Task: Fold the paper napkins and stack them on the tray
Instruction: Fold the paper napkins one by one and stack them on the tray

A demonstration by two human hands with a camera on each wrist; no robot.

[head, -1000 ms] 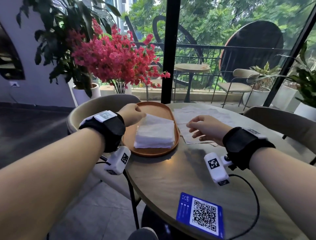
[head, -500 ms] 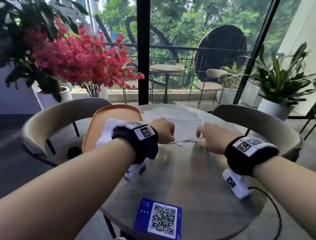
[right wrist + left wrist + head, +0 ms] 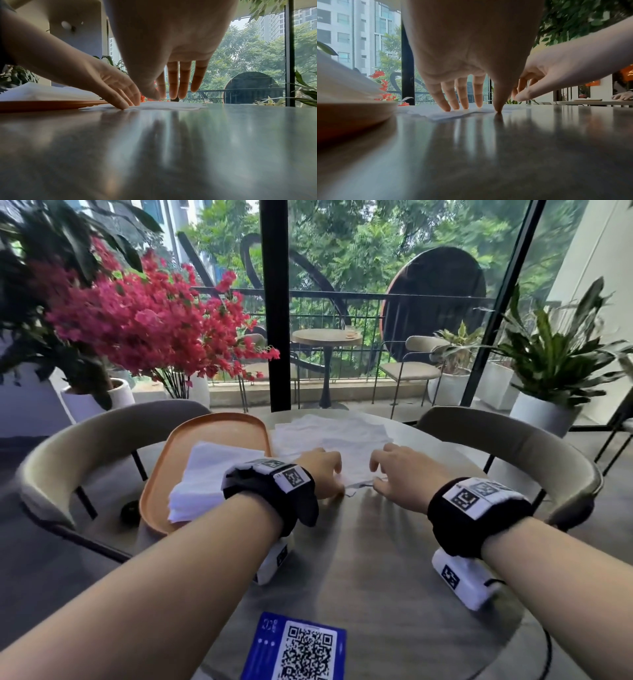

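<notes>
Fingers first: the left hand (image 3: 471, 54) has four fingertips (image 3: 447, 108) planted straight down on the near edge of a loose napkin (image 3: 443, 115), thumb tip on the table (image 3: 488, 155) just beside the paper. Nothing is curled round it; I read this as pinning, not gripping. The right hand (image 3: 164, 40) hangs just above the same sheet, fingers (image 3: 173, 81) long and loosely spread, thumb drawn in toward the index. Whether thumb and index already have the edge pinched, I cannot tell from here; the tips look slightly clear of the paper.

My judgement: left holds the sheet from sliding on the glossy top while right goes for the near edge to lift and fold it away from me.

Nearest to me in the head view, a blue QR card (image 3: 298, 645) lies at the table's near edge, well apart from the work. Mid-table, both hands meet at the napkin's near border. Left of them, just beside, the orange tray (image 3: 219, 424) carries a stack of folded napkins (image 3: 205, 477), placed within a short reach for drop-off. Behind the hands the unfolded napkins (image 3: 335, 429) lie spread flat, overlapping, so several remain to do.

Further out: chair backs, red-flowered plant (image 3: 147, 320), window.
</notes>
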